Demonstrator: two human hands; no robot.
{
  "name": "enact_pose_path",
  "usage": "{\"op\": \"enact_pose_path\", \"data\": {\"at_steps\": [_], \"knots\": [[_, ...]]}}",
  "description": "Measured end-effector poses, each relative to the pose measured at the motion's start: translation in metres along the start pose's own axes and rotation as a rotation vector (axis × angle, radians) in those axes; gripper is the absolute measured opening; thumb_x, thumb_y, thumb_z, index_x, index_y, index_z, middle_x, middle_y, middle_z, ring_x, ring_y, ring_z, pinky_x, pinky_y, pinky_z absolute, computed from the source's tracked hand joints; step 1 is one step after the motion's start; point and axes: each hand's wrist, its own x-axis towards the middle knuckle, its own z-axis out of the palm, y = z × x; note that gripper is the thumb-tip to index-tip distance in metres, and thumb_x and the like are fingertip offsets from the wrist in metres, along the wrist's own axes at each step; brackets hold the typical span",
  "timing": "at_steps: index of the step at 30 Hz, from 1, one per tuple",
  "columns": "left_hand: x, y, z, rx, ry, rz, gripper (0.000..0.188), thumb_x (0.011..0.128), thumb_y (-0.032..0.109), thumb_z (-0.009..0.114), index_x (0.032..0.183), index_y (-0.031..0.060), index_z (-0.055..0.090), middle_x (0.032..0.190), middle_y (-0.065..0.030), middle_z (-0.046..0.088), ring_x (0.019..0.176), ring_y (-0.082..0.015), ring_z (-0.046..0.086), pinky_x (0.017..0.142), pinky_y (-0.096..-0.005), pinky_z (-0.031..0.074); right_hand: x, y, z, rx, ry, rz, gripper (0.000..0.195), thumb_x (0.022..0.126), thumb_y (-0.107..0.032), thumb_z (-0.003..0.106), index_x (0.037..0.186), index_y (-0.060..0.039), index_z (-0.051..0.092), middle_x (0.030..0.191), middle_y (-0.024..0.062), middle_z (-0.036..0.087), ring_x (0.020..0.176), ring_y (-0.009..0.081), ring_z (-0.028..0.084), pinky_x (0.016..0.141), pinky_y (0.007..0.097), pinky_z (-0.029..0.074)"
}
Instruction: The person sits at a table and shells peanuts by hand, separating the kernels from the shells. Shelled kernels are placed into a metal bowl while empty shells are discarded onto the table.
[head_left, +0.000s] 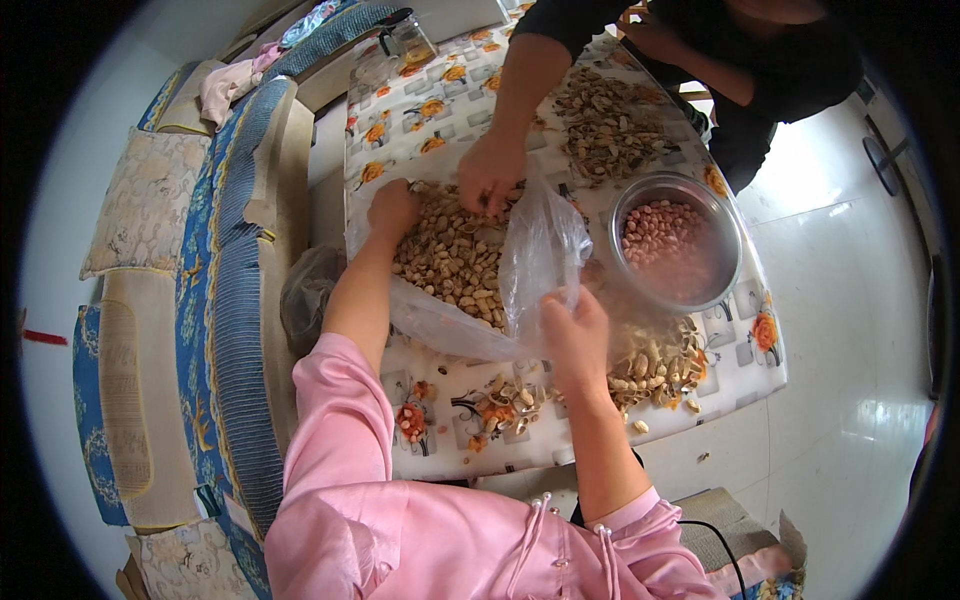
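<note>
A clear plastic bag (536, 247) lies wide open on the table, with a heap of unshelled peanuts (454, 255) in it. My right hand (576, 330) is closed on the bag's near right edge and holds it up. At the far left of the heap, my left hand (394, 212) rests against the bag's edge and the peanuts; its fingertips are hidden. Another person's hand (491, 172) reaches in over the far part of the heap, fingers bent down. A round metal bowl (731, 277) to the right holds shelled pink peanut kernels (664, 236).
Empty peanut shells (611, 127) are piled at the far right, with more shells (652, 367) near my right wrist and a small scatter (506, 405) at the near edge. A glass jug (412, 41) stands at the far left. A sofa (247, 262) runs along the left.
</note>
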Motion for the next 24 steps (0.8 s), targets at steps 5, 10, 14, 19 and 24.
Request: {"op": "enact_pose_path", "data": {"at_steps": [5, 10, 14, 19, 24], "knots": [[-0.021, 0.018, -0.016, -0.074, -0.010, 0.229, 0.031, 0.092, 0.032, 0.060, 0.106, 0.0057, 0.069, 0.100, -0.0157, 0.069, 0.102, -0.0344, 0.064, 0.083, -0.0465, 0.051, 0.000, -0.005, -0.004, -0.017, -0.002, 0.020, 0.008, 0.090, -0.011, 0.061, 0.092, -0.0032, 0.059, 0.074, -0.0015, 0.055, 0.063, 0.0061, 0.048, 0.057, 0.0218, 0.038], [-0.075, 0.022, -0.065, -0.455, -0.214, 0.263, 0.036, 0.097, 0.035, 0.055, 0.094, 0.0013, 0.068, 0.076, -0.0105, 0.066, 0.057, -0.0175, 0.059, 0.055, -0.0305, 0.047, 0.002, 0.001, -0.005, 0.015, -0.005, -0.004, 0.009, 0.090, -0.012, 0.063, 0.093, -0.0033, 0.060, 0.074, -0.0012, 0.056, 0.063, 0.0062, 0.048, 0.056, 0.0222, 0.038], [-0.134, 0.026, -0.100, -0.949, -0.380, 0.103, 0.031, 0.102, 0.029, 0.049, 0.094, 0.0025, 0.063, 0.069, -0.0042, 0.062, 0.048, -0.0051, 0.047, 0.042, -0.0207, 0.034, 0.004, 0.003, -0.006, 0.025, -0.007, -0.034, 0.009, 0.091, -0.012, 0.063, 0.094, -0.0035, 0.060, 0.073, -0.0023, 0.056, 0.062, 0.0054, 0.048, 0.055, 0.0221, 0.037], [-0.187, 0.033, -0.107, -1.371, -0.355, 0.038, 0.025, 0.103, 0.025, 0.049, 0.092, 0.0055, 0.058, 0.065, -0.0013, 0.058, 0.043, -0.0034, 0.044, 0.036, -0.0175, 0.030, 0.001, -0.004, 0.000, -0.630, 0.419, -0.878, 0.023, 0.086, -0.010, 0.071, 0.104, 0.0001, 0.059, 0.100, 0.0122, 0.058, 0.083, 0.0186, 0.055, 0.074, 0.0302, 0.047], [-0.232, 0.067, -0.091, -1.696, -0.297, 0.005, 0.029, 0.104, 0.031, 0.049, 0.088, 0.0081, 0.056, 0.068, -0.0020, 0.058, 0.047, -0.0050, 0.047, 0.038, -0.0187, 0.035, -0.034, -0.026, -0.004, -0.328, 0.085, -0.832, 0.029, 0.088, -0.008, 0.070, 0.113, 0.0023, 0.058, 0.103, 0.0113, 0.060, 0.078, 0.0137, 0.058, 0.066, 0.0254, 0.050]]}}
